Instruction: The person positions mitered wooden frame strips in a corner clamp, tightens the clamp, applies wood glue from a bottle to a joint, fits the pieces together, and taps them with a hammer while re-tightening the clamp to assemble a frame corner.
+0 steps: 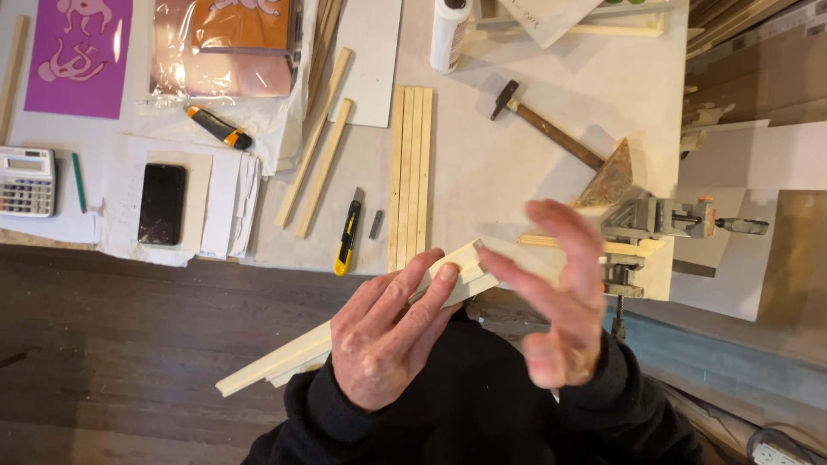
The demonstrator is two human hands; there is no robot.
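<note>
My left hand [383, 331] grips a long pale wooden moulding strip [276, 362], which runs from lower left up to a mitred end [469, 258] near the table edge. My right hand [560, 297] hovers just right of that end, blurred, with the fingers spread and nothing in them. Its fingertips are close to the strip's cut end. A metal corner clamp [646, 220] holding another pale strip sits right behind my right hand.
On the table lie several flat wooden strips [411, 172], two loose sticks [314, 164], a yellow utility knife [347, 239], a hammer [543, 125], a glue bottle [448, 34], a black phone [162, 204], a calculator [26, 181] and an orange-black knife [220, 127]. Dark wooden floor [129, 344] lies below the table edge.
</note>
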